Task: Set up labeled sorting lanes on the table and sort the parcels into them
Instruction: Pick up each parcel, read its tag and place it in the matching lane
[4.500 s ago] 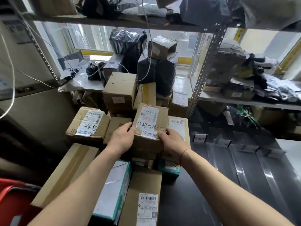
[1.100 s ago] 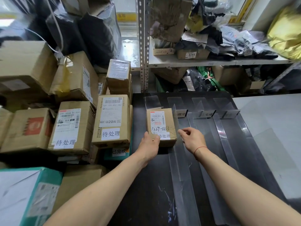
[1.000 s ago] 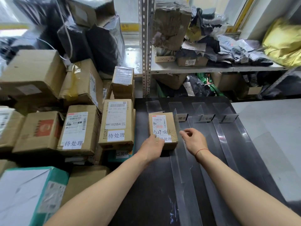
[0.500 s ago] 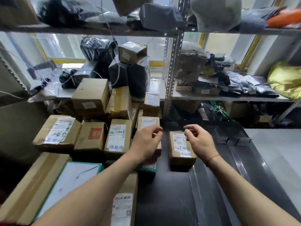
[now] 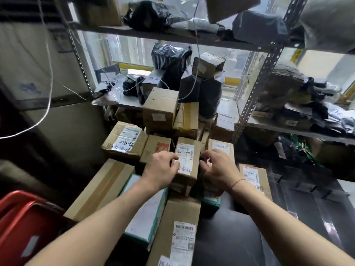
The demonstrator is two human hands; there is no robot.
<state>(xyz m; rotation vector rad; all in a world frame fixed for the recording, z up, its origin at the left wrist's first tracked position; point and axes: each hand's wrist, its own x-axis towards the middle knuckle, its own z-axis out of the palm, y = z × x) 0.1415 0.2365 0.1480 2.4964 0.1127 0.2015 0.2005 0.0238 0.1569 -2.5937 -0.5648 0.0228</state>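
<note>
A brown cardboard parcel (image 5: 189,160) with a white shipping label and a handwritten sticker stands in the pile of boxes at the table's left. My left hand (image 5: 161,170) grips its left edge, thumb on the label. My right hand (image 5: 217,167) curls its fingers into the gap at the parcel's right edge. Another labelled parcel (image 5: 252,178) lies to the right on the black table (image 5: 230,237). Clear lane dividers with small label cards (image 5: 307,189) run along the dark table further right, dim and blurred.
More labelled boxes (image 5: 124,141) and a tall plain box (image 5: 160,110) crowd the pile behind. A teal-edged box (image 5: 146,214) and a long carton (image 5: 180,237) lie under my arms. A red crate (image 5: 23,223) sits at lower left. Metal shelving (image 5: 257,83) holds bagged parcels.
I set the earlier parcel down in a lane on the black table and let go. My view swung left, and both hands moved onto another parcel in the pile.
</note>
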